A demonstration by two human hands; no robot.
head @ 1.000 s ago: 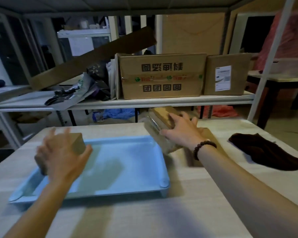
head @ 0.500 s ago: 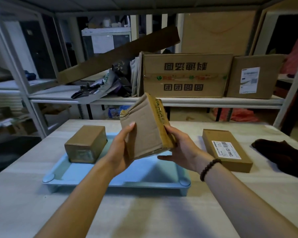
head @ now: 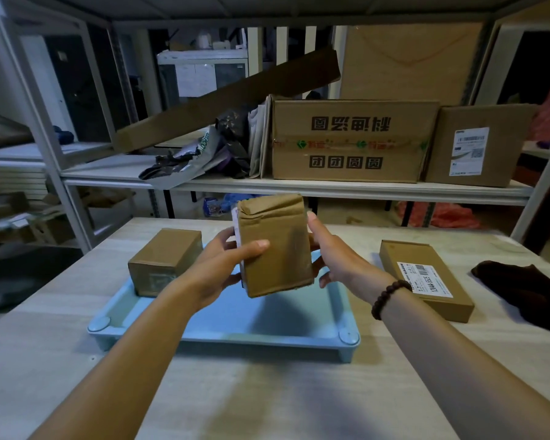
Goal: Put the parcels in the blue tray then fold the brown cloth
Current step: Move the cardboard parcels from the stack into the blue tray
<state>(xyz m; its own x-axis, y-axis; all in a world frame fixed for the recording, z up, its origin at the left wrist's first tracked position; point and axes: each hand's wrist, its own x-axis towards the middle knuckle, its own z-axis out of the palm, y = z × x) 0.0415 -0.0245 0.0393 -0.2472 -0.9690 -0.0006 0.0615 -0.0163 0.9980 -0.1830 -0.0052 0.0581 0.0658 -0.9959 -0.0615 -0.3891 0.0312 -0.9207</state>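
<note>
- Parcel (head: 275, 246) sits between my hands above the blue tray (head: 223, 325), left hand (head: 226, 265) gripping its near face, right hand (head: 334, 258) clasping its right edge.
- I see it upright, long axis near vertical, crumpled end up.

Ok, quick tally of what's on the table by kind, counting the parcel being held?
Parcels: 3 (in tray, held, labelled one on table)
Blue tray: 1
Brown cloth: 1
Total: 5
</note>
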